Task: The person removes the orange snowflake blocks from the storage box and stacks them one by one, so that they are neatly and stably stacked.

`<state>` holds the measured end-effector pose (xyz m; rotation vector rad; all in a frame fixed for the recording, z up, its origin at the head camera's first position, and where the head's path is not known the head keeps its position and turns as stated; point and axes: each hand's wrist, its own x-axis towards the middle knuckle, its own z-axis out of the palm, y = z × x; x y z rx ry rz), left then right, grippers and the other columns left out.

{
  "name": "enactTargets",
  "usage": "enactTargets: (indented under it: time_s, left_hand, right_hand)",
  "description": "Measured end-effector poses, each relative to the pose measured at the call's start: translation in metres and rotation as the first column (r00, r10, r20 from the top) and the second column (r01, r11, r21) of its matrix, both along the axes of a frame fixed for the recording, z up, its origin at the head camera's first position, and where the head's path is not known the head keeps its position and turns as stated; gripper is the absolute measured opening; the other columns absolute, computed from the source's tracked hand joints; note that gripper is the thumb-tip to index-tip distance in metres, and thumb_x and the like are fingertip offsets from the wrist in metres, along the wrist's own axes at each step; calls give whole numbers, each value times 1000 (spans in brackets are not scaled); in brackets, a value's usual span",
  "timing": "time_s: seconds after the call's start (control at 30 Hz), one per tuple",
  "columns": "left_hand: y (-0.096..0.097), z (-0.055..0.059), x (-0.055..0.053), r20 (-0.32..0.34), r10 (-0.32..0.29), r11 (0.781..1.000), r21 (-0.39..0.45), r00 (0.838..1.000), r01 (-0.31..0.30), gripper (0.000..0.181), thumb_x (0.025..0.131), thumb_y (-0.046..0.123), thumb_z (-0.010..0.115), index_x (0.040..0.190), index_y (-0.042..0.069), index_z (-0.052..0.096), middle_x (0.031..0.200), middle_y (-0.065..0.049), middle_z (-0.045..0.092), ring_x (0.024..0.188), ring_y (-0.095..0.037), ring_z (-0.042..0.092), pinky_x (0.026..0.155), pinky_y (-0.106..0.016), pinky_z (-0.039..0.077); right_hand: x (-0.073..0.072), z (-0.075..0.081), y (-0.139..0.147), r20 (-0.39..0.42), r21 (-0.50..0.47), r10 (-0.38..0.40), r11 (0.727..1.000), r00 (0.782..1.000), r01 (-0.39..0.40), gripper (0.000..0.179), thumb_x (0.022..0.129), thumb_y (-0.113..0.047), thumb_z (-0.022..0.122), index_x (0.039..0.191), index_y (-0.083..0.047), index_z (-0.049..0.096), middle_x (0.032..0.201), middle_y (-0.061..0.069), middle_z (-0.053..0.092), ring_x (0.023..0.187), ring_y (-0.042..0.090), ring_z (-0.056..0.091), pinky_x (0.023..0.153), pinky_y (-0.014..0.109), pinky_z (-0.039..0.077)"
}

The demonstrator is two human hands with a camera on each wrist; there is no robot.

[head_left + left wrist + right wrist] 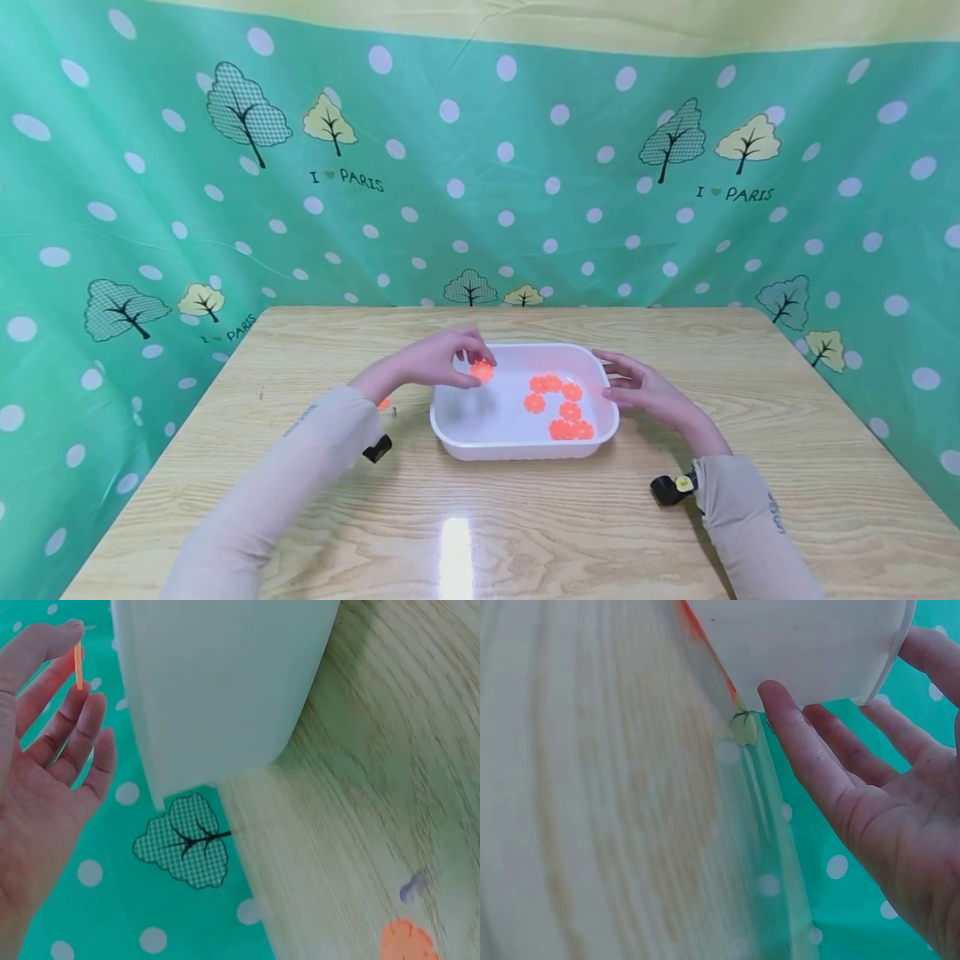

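A white plastic tub stands on the table between both hands. Over its left end, my left hand pinches an orange flower-shaped disc between thumb and fingertips. Seen edge-on in the left wrist view, this disc is thin. Several similar orange flower discs lie in the tub's right half, some touching or overlapping. At the right end, my right hand touches the rim with fingers spread and mostly straight. In the right wrist view, those fingers lie by the tub's outer wall.
Another orange flower disc lies on the wooden table left of the tub, beside a small greyish piece. The left sleeve partly hides them in the head view. A green dotted curtain hangs behind the table.
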<state>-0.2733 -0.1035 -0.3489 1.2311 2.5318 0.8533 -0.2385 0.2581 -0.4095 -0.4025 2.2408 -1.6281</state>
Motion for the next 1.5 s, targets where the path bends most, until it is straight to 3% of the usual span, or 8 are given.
enactTargets:
  time_s: [0.33,0.67,0.83,1.23,1.5]
  left_hand:
    - [-23,3,2,-12,70,997,24,997,-70,30,76,20,70,105,15,65,96,5,55,89,-17,53,76,-36,46]
    - [-46,0,3,-28,109,993,39,994,-108,28,77,20,69,105,17,65,100,5,56,88,-13,52,81,-38,45]
    - [-60,-5,3,-37,138,989,54,990,-136,29,76,21,70,104,19,65,99,5,56,88,-13,52,80,-42,45]
    - [-92,-17,8,-60,218,975,58,974,-215,30,77,18,70,106,12,65,94,6,58,88,-13,52,77,-38,45]
    - [-112,-29,14,-53,279,960,55,959,-276,31,76,17,72,106,13,65,93,6,58,85,-12,52,78,-35,44]
  right_hand:
    - [0,0,0,0,11,-5,1000,1000,5,67,85,-19,62,142,-16,28,134,21,39,115,33,48,84,32,49]
    - [1,1,-1,-6,24,-11,1000,1000,12,67,85,-21,63,142,-16,29,132,20,40,114,31,48,86,34,48]
    - [0,0,-1,-7,21,-10,1000,1000,10,67,85,-22,63,142,-17,29,133,19,40,114,31,48,87,35,48]
    - [0,1,-1,-19,16,-4,1000,1000,4,66,85,-20,63,142,-16,29,132,20,41,112,29,50,83,31,50]
    - [1,1,-1,-14,13,-5,1000,1000,5,66,85,-20,63,142,-16,29,132,20,40,113,30,49,83,31,50]
